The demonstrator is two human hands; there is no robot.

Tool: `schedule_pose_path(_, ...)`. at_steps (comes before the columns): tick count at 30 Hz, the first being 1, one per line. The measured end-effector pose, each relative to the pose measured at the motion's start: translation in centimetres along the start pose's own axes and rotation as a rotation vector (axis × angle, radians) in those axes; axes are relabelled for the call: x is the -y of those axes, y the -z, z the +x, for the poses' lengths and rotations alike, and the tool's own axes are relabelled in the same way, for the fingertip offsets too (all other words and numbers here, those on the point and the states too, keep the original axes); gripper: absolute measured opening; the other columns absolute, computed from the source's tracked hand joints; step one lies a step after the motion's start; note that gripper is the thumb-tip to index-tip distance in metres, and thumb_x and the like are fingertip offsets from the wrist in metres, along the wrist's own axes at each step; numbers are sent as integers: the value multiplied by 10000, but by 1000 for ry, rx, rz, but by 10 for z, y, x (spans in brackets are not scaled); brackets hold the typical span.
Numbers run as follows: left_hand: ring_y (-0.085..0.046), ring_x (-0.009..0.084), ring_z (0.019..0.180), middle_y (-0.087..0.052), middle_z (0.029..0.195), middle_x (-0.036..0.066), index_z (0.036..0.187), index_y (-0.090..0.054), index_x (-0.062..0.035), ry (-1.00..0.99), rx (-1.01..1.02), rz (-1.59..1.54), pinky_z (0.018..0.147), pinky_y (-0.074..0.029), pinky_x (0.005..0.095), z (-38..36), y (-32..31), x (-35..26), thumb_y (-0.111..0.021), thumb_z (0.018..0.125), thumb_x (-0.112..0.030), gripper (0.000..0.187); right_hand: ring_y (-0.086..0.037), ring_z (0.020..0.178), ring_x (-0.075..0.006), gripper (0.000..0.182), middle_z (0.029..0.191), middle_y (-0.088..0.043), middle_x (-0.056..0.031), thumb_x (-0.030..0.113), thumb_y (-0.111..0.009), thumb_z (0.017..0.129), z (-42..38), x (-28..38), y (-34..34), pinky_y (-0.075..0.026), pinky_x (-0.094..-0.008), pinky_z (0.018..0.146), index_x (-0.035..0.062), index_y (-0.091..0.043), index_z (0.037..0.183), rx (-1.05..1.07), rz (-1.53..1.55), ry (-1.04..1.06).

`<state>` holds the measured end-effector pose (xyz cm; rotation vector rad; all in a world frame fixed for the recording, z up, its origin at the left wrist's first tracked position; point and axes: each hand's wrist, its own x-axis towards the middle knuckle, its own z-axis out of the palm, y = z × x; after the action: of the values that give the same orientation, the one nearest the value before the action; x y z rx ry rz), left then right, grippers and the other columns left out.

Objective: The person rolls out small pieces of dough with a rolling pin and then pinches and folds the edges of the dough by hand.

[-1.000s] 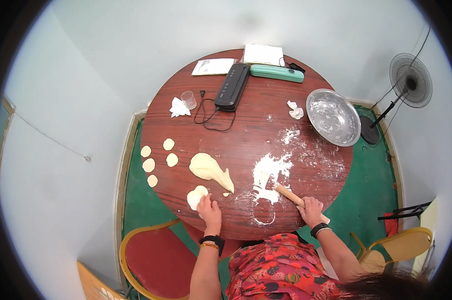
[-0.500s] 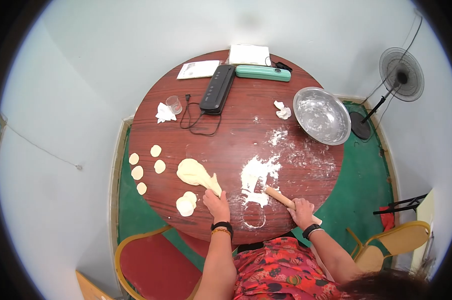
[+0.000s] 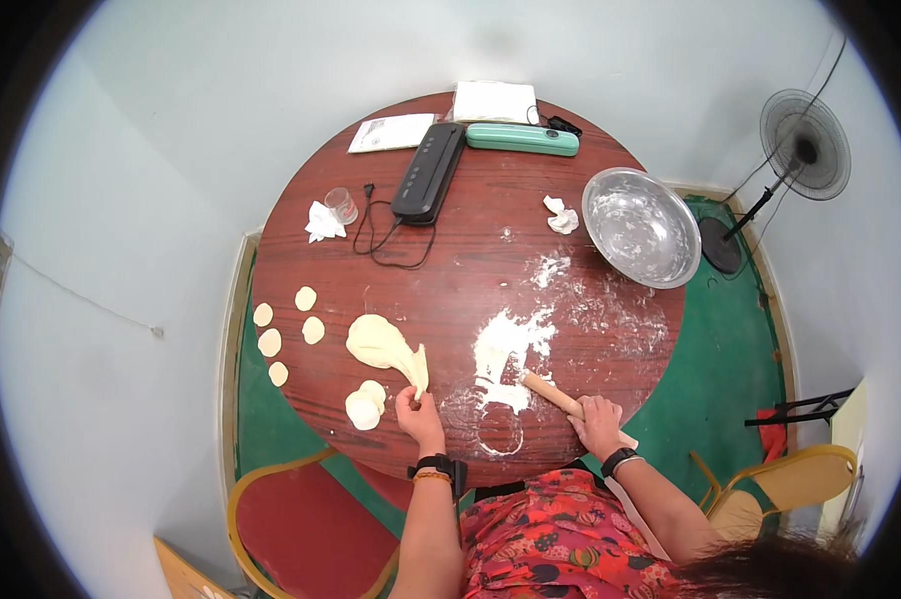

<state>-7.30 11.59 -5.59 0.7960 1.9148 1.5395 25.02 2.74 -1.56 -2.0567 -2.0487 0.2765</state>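
My left hand (image 3: pixel 420 420) is closed on the narrow, stretched end of a large piece of dough (image 3: pixel 379 343), whose wide part lies on the table. Under the fingers of my right hand (image 3: pixel 599 423) is a wooden rolling pin (image 3: pixel 552 392), gripped near its lower end and slanting up to the left. Its far tip touches the edge of a patch of white flour (image 3: pixel 500 347). Just left of my left hand, a few flat dough rounds (image 3: pixel 364 410) overlap. Several more dough rounds (image 3: pixel 314 330) are spread out near the table's left edge.
A metal bowl (image 3: pixel 641 228) with floury walls stands at the right of the round table (image 3: pixel 490 270). Farther back are a black vacuum sealer (image 3: pixel 430 175) with its cord, a green sealer (image 3: pixel 522 140), a clear cup (image 3: pixel 341 206) and crumpled tissues (image 3: pixel 561 216). Chairs flank me.
My left hand has drawn slightly left and toward me, and its grip on the dough end has turned. The right hand still holds the rolling pin in about the same place.
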Motion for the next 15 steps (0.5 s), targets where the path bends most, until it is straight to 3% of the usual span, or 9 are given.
schedule_pose_path(2, -555, 135, 801, -585, 934, 32, 994, -641, -10, -5, 25, -22, 715, -479, 266, 7, -1, 24, -672, 762, 20, 236, -551, 957, -285, 382, 984, -576, -69, 307, -727, 805, 0, -1, 0, -357, -457, 833, 148, -570, 1115, 10, -3, 4)
schedule_pose_path(8, -556, 116, 804, -580, 924, 27, 993, -633, 7, 63, -48, -42, 725, -479, 242, -3, -6, -10, -690, 807, 10, 195, -554, 946, -285, 377, 980, -578, -70, 315, -725, 807, 1, -1, 3, -360, -458, 830, 146, -571, 1108, 29, 16, 14)
schedule_pose_path(11, -568, 117, 792, -596, 927, 38, 1006, -617, 16, 205, -13, -274, 721, -483, 229, -5, -7, -16, -690, 839, -14, 185, -554, 940, -285, 377, 977, -577, -71, 318, -725, 809, 1, -2, 2, -360, -458, 829, 145, -570, 1106, 33, 15, 21)
schedule_pose_path(15, -584, 133, 790, -612, 934, 51, 1032, -600, 16, 358, -60, -328, 710, -494, 234, -1, -5, -9, -677, 849, -19, 202, -555, 944, -283, 381, 976, -577, -73, 319, -724, 810, 2, -3, 2, -359, -456, 831, 140, -570, 1109, 27, 16, 30)
